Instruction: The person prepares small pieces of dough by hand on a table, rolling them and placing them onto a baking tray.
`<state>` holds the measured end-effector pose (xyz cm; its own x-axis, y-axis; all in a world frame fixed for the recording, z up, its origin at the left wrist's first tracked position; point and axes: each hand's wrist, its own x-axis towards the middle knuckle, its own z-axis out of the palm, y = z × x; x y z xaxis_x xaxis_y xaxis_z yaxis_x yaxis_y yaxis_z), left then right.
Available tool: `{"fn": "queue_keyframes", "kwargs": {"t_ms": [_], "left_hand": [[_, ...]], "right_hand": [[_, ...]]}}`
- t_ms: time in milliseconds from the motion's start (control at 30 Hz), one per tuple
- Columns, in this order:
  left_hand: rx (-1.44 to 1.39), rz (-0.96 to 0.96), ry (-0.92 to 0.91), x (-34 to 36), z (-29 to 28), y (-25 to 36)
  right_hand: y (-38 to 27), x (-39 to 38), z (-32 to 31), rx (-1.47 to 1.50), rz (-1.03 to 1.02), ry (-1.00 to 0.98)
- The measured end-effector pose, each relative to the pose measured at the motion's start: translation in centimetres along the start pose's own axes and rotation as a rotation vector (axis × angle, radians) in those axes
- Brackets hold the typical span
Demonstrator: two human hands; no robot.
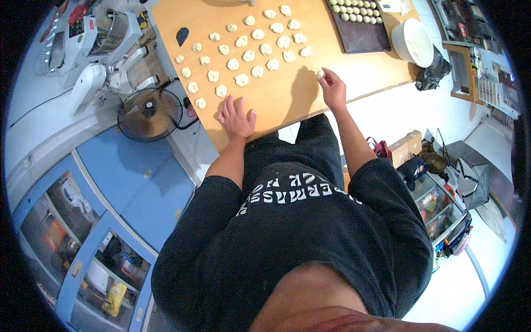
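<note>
A small pale ball is held at the 11 o'clock side of the right hand, over the tabletop; it is pinched between thumb and fingers. The ball is judged light, soft and easily dented; it is best taken lightly at opposite sides. The left hand is spread at the tabletop's near edge, its fingers open and nothing seen held. From it, irregular dough pieces are set out in rows toward 12 o'clock. From the right hand, a dark tray is placed at 1 o'clock, with rounded pale balls ranked at its far end. At 2 o'clock a white bowl is seen; its contents cannot be made out.
</note>
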<state>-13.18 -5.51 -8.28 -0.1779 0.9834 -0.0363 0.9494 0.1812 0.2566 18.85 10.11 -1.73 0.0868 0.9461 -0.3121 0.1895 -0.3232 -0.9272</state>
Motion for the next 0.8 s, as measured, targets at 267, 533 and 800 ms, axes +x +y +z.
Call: {"fn": "queue_keyframes", "kwargs": {"t_ms": [267, 533, 800], "left_hand": [[-0.044, -0.241, 0.097, 1.2, 0.7, 6.0], [-0.062, -0.506, -0.053, 1.9, 1.0, 12.1], [-0.107, -0.618, -0.047, 2.5, 5.0, 17.7]], "right_hand": [[-11.9, -1.0, -6.0, 0.85, 0.176, -0.297], [-15.4, 5.3, -14.0, 1.078, 0.259, -0.561], [-14.8, 12.5, -17.8, 1.105, 0.425, -0.622]]}}
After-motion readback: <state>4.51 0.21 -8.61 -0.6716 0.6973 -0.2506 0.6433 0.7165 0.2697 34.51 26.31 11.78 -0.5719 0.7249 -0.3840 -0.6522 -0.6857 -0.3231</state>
